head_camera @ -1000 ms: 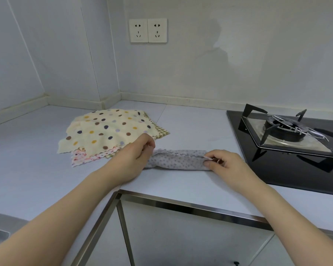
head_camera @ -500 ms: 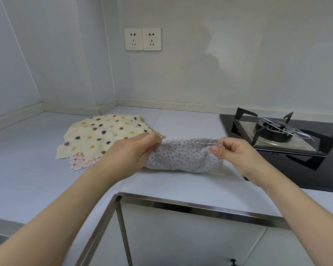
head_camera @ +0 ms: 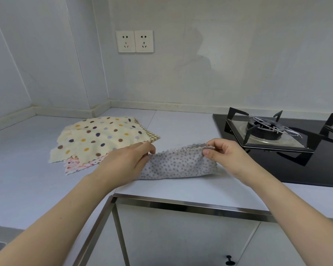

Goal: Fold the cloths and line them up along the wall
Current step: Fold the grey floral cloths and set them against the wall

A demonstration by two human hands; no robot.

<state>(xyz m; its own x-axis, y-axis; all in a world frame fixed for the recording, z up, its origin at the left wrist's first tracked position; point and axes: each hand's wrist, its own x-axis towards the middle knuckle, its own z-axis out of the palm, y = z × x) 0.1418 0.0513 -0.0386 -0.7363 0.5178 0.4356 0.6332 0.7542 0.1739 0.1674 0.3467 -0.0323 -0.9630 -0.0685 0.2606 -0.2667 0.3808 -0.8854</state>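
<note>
A: Left to right along the worktop (head_camera: pixel 181 127), what do we see first?

B: Toward the back left corner we see a pile of flat cloths: a cream polka-dot cloth (head_camera: pixel 98 139) on top, a pink-patterned cloth (head_camera: pixel 79 166) showing under its near edge, and a checked cloth (head_camera: pixel 152 135) at its right corner.

A: And the hands?

B: Our left hand (head_camera: pixel 127 162) overlaps the pile's near right corner and pinches the left end of the grey dotted cloth (head_camera: pixel 177 164), fingers curled. Our right hand (head_camera: pixel 225 156) pinches the cloth's scalloped upper edge at the right end, thumb against forefinger. The cloth hangs between them, its lower fold resting on the worktop near the front edge.

A: What lies beyond?

B: Just right of that hand we see the black gas hob (head_camera: pixel 277 135). The wall (head_camera: pixel 238 64) behind carries a double socket (head_camera: pixel 135 41).
</note>
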